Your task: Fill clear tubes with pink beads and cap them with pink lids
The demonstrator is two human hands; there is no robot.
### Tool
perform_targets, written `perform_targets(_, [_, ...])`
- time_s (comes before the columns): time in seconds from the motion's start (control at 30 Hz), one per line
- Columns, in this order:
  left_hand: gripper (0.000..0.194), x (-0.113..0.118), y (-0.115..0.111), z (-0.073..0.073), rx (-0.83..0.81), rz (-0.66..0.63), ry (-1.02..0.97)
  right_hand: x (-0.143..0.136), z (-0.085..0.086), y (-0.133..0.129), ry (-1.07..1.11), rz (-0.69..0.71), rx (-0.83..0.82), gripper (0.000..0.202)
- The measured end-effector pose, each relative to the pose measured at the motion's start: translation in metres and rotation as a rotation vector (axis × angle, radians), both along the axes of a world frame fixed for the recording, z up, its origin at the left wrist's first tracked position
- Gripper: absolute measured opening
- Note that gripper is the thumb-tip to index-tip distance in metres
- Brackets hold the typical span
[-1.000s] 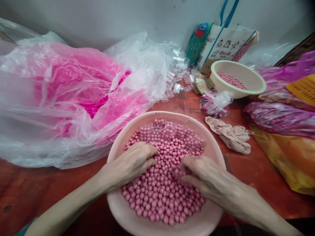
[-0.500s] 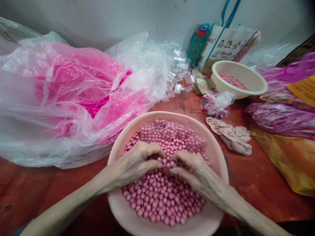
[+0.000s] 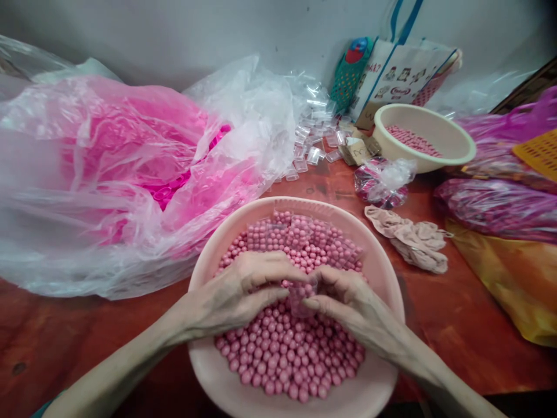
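A large pale pink basin (image 3: 200,354) holds a heap of round pink beads (image 3: 278,354). Over the heap, my right hand (image 3: 348,296) pinches a small clear plastic box (image 3: 300,299) with pink beads inside. My left hand (image 3: 243,290) is beside it, its index finger stretched across to the box's upper edge. The left thumb is apart from that finger, and a bead or two show in the gap; whether they touch the hand I cannot tell. Several filled clear boxes (image 3: 298,232) lie on the beads at the basin's far side.
Left is a big clear bag (image 3: 143,157) of bright pink pieces. Loose clear boxes (image 3: 313,154) lie behind the basin. At right are a cream bowl (image 3: 424,159) with pink beads, a knotted plastic bag (image 3: 385,180), a beige cloth (image 3: 409,238) and a yellow bag (image 3: 513,284).
My left index finger has stretched right, over the box's edge, and its gap to the thumb has widened. The box, in my right hand, now shows more of its side.
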State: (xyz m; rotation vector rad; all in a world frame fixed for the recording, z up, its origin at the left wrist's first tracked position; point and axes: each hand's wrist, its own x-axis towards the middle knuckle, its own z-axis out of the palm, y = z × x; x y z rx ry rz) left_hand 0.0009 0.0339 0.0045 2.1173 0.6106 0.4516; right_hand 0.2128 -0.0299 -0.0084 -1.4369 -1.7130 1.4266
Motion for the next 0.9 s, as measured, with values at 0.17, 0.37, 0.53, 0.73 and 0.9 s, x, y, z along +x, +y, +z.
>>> perform_targets(0.17, [0.021,0.001,-0.004,0.007,-0.008,-0.073,0.047,-0.003,-0.004,0.001,0.003,0.061,0.000,0.010])
perform_targets(0.37, [0.006,0.001,0.005,0.002,-0.099,0.016,0.039,-0.003,0.001,0.002,0.118,0.021,-0.044,0.010])
perform_targets(0.53, [0.007,-0.001,0.009,-0.003,-0.024,0.205,-0.016,0.000,0.000,0.001,0.205,-0.138,-0.022,0.006])
perform_targets(0.73, [0.017,-0.001,0.009,-0.008,0.197,0.179,0.055,0.005,-0.007,0.005,0.052,-0.294,0.164,0.007])
perform_targets(0.9, [0.016,-0.005,0.007,-0.016,0.166,0.219,0.123,0.012,-0.009,0.015,-0.124,-0.343,0.242,0.007])
